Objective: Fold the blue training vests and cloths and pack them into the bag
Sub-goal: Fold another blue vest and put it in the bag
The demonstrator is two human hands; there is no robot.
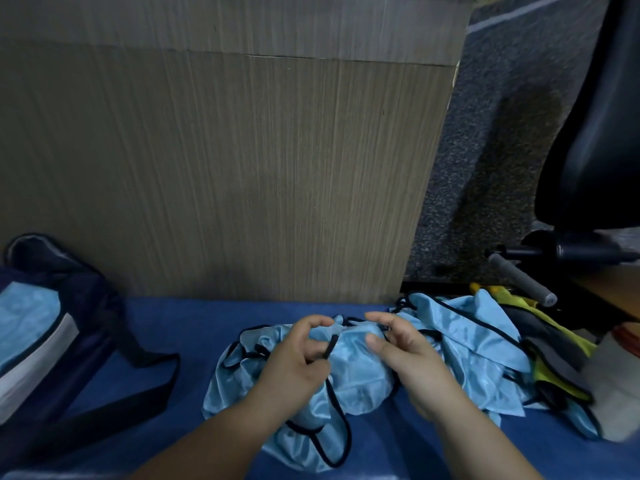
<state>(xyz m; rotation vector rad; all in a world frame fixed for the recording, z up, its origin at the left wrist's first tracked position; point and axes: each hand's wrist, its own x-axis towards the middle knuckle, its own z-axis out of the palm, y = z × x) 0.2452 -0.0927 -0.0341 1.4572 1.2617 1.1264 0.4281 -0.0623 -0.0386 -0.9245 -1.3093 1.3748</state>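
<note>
Wooden panel (pixel 225 168) standing at 12 o'clock; chair (pixel 595 133) at 2; yellow-grey cloths (pixel 554 358) at 3; navy bag (pixel 97 306) at 9. Blue vest (pixel 360 375) lying crumpled mid-surface (pixel 173 323) under both hands: left hand (pixel 294 362) pinching its black trim (pixel 329 346), right hand (pixel 412 355) hovering loosely curled, gripping nothing.

Blue surface (pixel 187 327), navy bag (pixel 86 299) L, vests (pixel 360 375) (light blue) ctr/R

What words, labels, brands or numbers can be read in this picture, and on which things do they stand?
No text can be read in this view.
On the blue vests, the bag and the wooden panel: no print visible.
On the grey handle: a small mark on its end cap, too small and blurred to read.
</note>
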